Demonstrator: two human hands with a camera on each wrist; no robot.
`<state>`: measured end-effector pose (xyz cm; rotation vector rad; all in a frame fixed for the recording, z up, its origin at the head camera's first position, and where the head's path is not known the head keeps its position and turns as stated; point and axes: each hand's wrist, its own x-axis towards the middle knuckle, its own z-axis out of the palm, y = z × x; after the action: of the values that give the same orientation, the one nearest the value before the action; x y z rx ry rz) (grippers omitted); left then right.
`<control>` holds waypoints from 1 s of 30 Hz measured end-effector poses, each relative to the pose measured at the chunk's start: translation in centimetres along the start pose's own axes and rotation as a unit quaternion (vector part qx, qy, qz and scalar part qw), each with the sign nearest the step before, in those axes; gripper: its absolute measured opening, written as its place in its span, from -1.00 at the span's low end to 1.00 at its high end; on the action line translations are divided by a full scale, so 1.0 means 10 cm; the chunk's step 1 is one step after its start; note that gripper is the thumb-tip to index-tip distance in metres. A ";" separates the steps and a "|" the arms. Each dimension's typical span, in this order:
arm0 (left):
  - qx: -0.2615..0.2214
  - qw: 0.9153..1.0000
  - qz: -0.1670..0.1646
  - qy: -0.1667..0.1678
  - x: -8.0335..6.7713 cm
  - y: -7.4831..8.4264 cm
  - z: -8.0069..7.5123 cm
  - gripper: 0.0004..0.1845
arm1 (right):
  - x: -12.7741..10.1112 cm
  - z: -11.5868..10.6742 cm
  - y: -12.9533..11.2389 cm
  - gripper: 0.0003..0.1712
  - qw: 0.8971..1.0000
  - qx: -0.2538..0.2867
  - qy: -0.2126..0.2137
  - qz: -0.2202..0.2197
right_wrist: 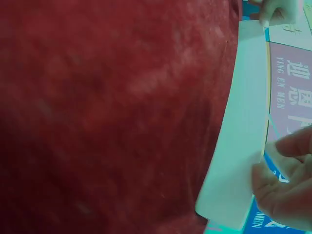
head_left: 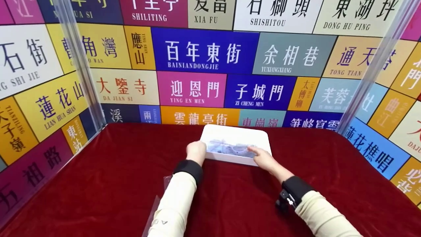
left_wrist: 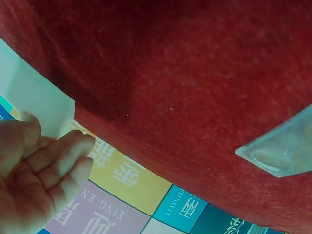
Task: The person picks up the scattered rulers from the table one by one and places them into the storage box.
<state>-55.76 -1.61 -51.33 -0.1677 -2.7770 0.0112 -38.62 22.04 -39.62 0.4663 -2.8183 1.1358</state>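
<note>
A white box (head_left: 235, 159) with rounded corners and a bluish-grey pattern across its upper side sits at the far edge of the red cloth. My left hand (head_left: 196, 152) holds its left end, thumb close to the corner; the left wrist view shows the fingers (left_wrist: 73, 151) bent beside the white wall. At the right front part of the box, my right hand (head_left: 263, 158) grips the edge, its thumb over the patterned area. Seen from the right wrist, fingertips (right_wrist: 261, 178) lie against the long white wall (right_wrist: 239, 122). Part of the left fingers is hidden in the head view.
Dark red cloth (head_left: 108, 184) covers the table. A clear plastic piece (left_wrist: 280, 148) lies on it, partly behind the left forearm in the head view. Colourful panels with place names (head_left: 205, 51) rise behind and at both sides, with clear posts (head_left: 82, 65) at the corners.
</note>
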 end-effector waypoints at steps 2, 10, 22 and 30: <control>0.002 1.000 0.005 0.007 0.00 0.01 -0.01 -0.74 | 0.02 -0.01 -0.03 -0.36 0.997 -0.072 -0.010 -0.011; 0.003 1.000 0.005 0.014 -0.04 0.00 -0.03 -0.75 | 0.09 0.00 -0.04 -0.44 0.979 -0.195 0.043 -0.043; 0.002 0.999 0.025 0.032 0.06 -0.06 0.12 -0.82 | 0.07 -0.15 0.29 -0.30 0.964 -0.235 -0.019 0.121; -0.068 0.990 0.050 -0.114 -0.88 -0.29 -1.62 -0.60 | 0.07 -0.15 0.39 -0.17 0.963 -0.233 -0.050 0.122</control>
<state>-42.16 -5.75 -39.15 -0.3624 -2.9941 -0.1428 -40.54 25.57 -40.97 0.1437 -3.1544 0.4410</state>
